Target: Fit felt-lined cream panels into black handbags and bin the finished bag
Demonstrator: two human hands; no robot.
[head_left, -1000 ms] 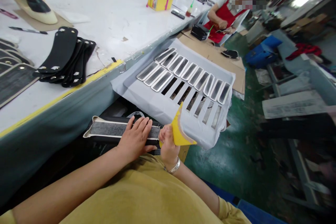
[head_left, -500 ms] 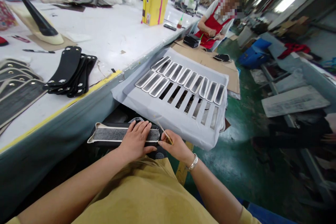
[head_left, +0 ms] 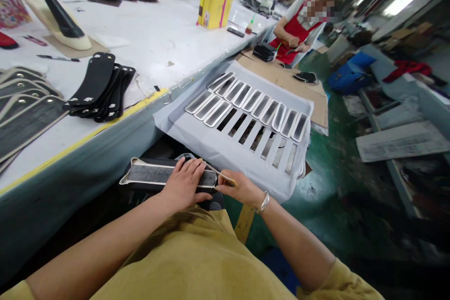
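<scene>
Across my lap lies a long dark grey strip with pale edging, on a black padded piece. My left hand rests flat over its right part, fingers stretched across it and thumb apart on the near side. At the strip's right end my right hand is closed around a thin stick-like tool with a yellowish handle. The tool's slender end points up and left, close to my left fingers. My right thumb and fingertips are at the strip's end corner; whether they pinch its edging I cannot tell.
A grey-covered board with several pale-rimmed dark strips and open slots stands ahead. On the white table are black curved pieces, grey panels, a brush and a yellow box. A co-worker in a red apron sits beyond.
The tool in my right hand has tilted flatter, its thin end now nearer my left fingers. My left hand stays on the strip. The whole view has shifted slightly.
</scene>
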